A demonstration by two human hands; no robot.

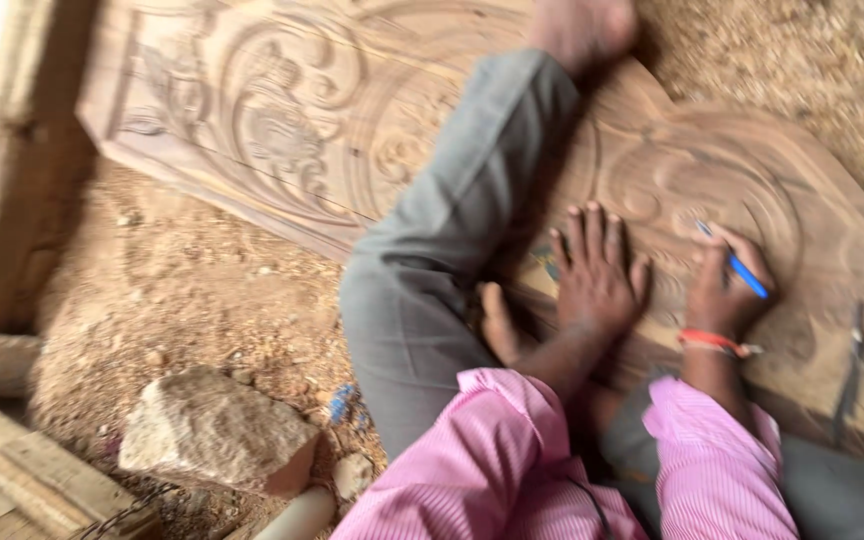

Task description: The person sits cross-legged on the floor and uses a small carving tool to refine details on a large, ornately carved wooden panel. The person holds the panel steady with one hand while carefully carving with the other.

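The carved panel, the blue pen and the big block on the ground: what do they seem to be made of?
The carved panel looks like bare, unfinished wood: matt brown, with grain lines and relief scrolls. The blue pen in the right hand is probably plastic, though blur hides its surface. The big block seems rough pale stone, with broken, uneven faces.

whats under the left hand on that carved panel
The left hand lies flat, fingers spread, on the carved wooden panel. Scroll carving shows around it; the wood beneath the palm is covered.
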